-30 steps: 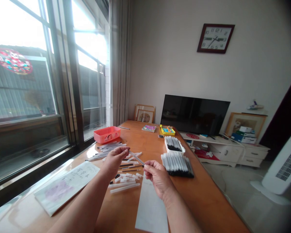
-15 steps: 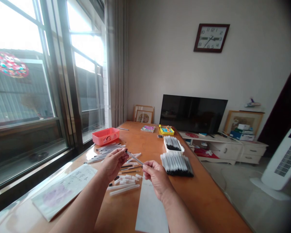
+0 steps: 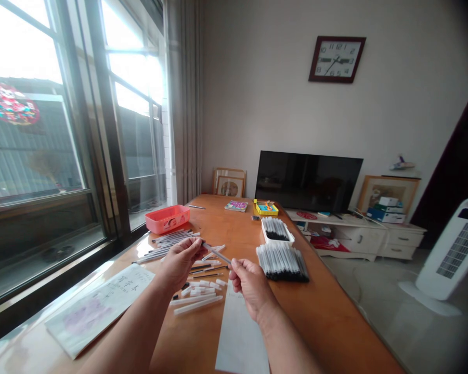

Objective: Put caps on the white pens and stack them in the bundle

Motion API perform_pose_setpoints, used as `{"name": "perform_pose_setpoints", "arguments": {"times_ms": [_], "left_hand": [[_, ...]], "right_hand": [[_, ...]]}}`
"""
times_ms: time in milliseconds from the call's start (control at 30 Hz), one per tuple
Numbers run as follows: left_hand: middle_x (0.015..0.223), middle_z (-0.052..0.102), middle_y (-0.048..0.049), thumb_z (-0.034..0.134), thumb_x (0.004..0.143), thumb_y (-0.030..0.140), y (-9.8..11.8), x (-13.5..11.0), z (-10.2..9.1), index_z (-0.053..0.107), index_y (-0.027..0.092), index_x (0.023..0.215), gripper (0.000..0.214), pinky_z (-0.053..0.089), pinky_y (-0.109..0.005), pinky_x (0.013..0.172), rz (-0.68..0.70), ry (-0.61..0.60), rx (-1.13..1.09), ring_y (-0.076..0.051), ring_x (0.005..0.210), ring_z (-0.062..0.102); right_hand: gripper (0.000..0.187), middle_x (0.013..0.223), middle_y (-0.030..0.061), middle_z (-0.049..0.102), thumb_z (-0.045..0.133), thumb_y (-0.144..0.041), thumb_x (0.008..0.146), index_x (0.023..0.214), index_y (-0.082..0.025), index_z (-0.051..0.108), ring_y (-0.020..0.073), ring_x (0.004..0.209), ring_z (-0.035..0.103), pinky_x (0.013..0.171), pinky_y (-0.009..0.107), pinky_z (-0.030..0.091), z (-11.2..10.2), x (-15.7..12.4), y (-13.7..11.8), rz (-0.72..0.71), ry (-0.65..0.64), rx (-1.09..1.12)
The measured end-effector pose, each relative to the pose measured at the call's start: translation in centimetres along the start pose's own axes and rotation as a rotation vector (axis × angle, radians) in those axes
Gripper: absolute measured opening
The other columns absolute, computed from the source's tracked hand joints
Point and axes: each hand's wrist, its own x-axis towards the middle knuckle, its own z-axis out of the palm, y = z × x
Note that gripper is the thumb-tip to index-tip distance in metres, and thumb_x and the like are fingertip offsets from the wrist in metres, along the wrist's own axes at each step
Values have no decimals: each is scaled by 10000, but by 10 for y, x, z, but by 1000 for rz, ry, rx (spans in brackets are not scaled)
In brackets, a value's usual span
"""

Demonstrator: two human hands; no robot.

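Note:
My left hand [image 3: 182, 258] and my right hand [image 3: 248, 281] are raised above the wooden table [image 3: 327, 317], each pinching one end of a thin pen [image 3: 217, 254] that slants down to the right between them. Under the hands lie loose white pen caps and barrels [image 3: 198, 294] and thin refills [image 3: 206, 270]. To the right of my hands a stack of assembled pens [image 3: 283, 262] lies on the table, with a white tray of more pens [image 3: 276, 230] behind it.
A pink tray [image 3: 167, 218] and a row of pen barrels [image 3: 167, 241] lie by the window. An exercise book [image 3: 101, 304] is at the left, a white paper sheet [image 3: 242, 337] in front. Small boxes [image 3: 265, 209] sit at the far end. A white fan heater [image 3: 448, 259] stands right.
The hands keep hold of the pen and have barely moved; the camera has swung slightly to the right, so everything sits a little further left in the picture.

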Motion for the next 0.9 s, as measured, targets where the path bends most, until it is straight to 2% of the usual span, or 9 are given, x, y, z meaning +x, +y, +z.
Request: {"name": "perform_pose_setpoints", "arguments": {"times_ms": [200,367,500,633,733,900], "left_hand": [[845,739,-56,838,760,404,0,-4,6,722,146,887,310,520,-288,813,50,1,72,-164,806,680],[877,750,-72,818,777,428,-2,-3,8,703,150,913,331,517,-301,793,85,28,114,-175,801,678],[818,729,-52,825,767,426,-6,0,5,693,145,887,333,518,-298,796,112,94,133,-163,775,661],[802,726,-42,851,737,403,-4,0,5,695,145,860,325,508,-276,778,88,107,87,-153,769,662],[838,749,-61,870,716,359,0,-2,7,715,140,886,318,510,-271,765,35,49,16,-158,787,677],[927,778,-110,865,725,319,8,-6,9,740,128,1008,364,527,-299,787,-17,11,-50,-200,864,709]], "right_hand": [[576,508,-13,539,677,-719,772,712,-148,637,60,394,366,398,212,221,3,0,3,76,23,-63],[611,517,16,573,630,-741,796,742,-133,665,70,402,390,405,216,240,8,-3,4,111,-15,-87],[496,663,21,650,761,-617,748,877,-147,677,87,531,501,498,207,364,11,-6,1,40,-17,-27],[393,684,-15,644,860,-425,670,856,-172,624,90,587,522,563,207,405,10,-6,-2,-12,-17,32],[385,666,12,652,809,-488,715,789,-163,616,87,549,501,517,208,367,7,-5,-2,43,-14,15],[508,567,5,600,745,-645,729,751,-150,634,75,451,439,444,216,287,6,-5,-2,116,-44,22]]}}
